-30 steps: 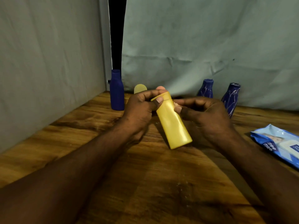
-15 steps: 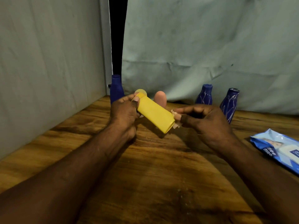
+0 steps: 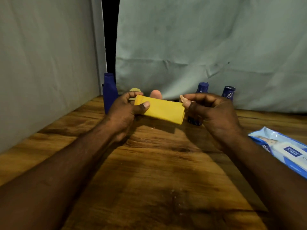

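A yellow bottle (image 3: 162, 110) lies almost level in the air above the wooden table (image 3: 149, 171). My left hand (image 3: 123, 112) grips its left end, thumb on the front face. My right hand (image 3: 211, 112) is at the bottle's right end, fingers curled, pinching a small pale scrap (image 3: 183, 99) between thumb and forefinger. What the scrap is cannot be made out.
A tall dark blue bottle (image 3: 109, 92) stands at the back left corner. Two smaller blue bottles (image 3: 203, 87) (image 3: 228, 92) stand by the back cloth. A yellow cap (image 3: 134, 90) and a pink rounded object (image 3: 155, 94) peek out behind the hands. A blue wipes pack (image 3: 282, 150) lies at the right.
The yellow bottle went from steeply tilted to nearly level and rose slightly. My right hand slid to its right end and now pinches a pale scrap.
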